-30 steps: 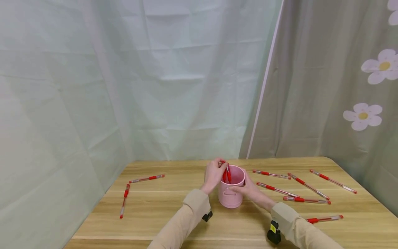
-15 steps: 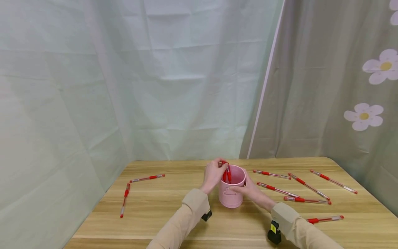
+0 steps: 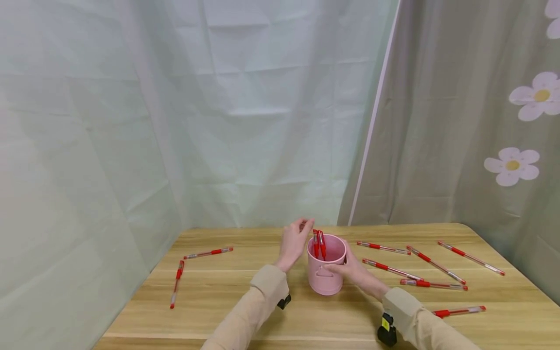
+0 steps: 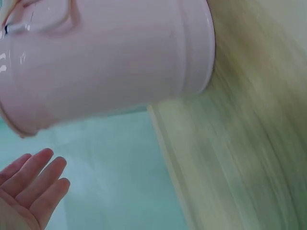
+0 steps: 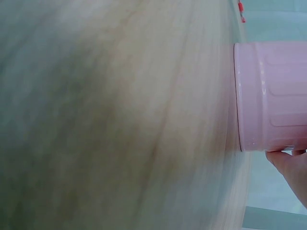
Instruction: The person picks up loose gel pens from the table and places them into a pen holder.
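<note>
A pink bucket (image 3: 324, 284) stands upright on the wooden table, with red gel pens (image 3: 322, 245) leaning inside against its left wall, caps up. My left hand (image 3: 294, 243) is just left of the rim, apart from the pens. In the left wrist view that hand (image 4: 36, 187) has its fingers extended and holds nothing, beside the bucket (image 4: 110, 62). My right hand (image 3: 360, 274) grips the bucket from the right, thumb on the front near the small handle. In the right wrist view its fingers (image 5: 288, 165) lie against the bucket's side (image 5: 273, 96).
Several red gel pens lie scattered on the right of the table, among them one (image 3: 433, 285) near the right forearm and one (image 3: 471, 257) farthest right. Two more pens lie on the left, one crosswise (image 3: 208, 253) and one lengthwise (image 3: 177, 284). Curtains (image 3: 271, 121) hang behind the table.
My left hand has let go of the pen it held in the bucket and moved up and left, off the rim. The right hand keeps its grip on the bucket.
</note>
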Demonstrator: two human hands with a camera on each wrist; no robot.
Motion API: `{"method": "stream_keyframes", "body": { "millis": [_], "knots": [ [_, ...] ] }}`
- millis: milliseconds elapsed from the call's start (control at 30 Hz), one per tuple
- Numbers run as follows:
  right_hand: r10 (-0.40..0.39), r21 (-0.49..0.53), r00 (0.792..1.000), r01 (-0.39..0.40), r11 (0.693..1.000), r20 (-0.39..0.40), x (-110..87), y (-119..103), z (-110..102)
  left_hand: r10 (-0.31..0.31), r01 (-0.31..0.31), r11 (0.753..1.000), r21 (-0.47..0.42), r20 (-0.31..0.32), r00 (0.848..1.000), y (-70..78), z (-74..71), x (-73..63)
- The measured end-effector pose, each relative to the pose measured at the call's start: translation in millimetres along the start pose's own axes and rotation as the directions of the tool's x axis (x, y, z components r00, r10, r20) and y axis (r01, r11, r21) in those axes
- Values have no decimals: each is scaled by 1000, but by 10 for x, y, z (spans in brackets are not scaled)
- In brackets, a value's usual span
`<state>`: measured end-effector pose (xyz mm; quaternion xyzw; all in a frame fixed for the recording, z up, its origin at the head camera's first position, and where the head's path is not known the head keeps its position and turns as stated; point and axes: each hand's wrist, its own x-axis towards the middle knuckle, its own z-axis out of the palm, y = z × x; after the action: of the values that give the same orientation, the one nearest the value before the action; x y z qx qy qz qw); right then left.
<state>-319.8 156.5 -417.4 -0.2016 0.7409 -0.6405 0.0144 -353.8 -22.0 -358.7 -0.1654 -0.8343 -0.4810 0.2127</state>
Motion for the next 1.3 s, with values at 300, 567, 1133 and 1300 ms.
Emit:
{"method": "stream_keyframes", "body": {
  "millis": [300,567,1133,1300],
  "knots": [
    [-1,-12,1000,1,1000,-10,-1,16,12,60,-57,997,43,-70,996,-62,-166,47],
    [-7,29,1000,8,1000,-18,1,5,24,84,-80,995,56,-61,995,-173,-327,84],
    [3,10,1000,-3,1000,-23,-4,13,15,81,-76,970,232,-12,997,-531,-645,120],
    [-9,9,1000,9,1000,-30,1,1,21,122,-123,917,380,26,992,-698,-731,98]
  ]
}}
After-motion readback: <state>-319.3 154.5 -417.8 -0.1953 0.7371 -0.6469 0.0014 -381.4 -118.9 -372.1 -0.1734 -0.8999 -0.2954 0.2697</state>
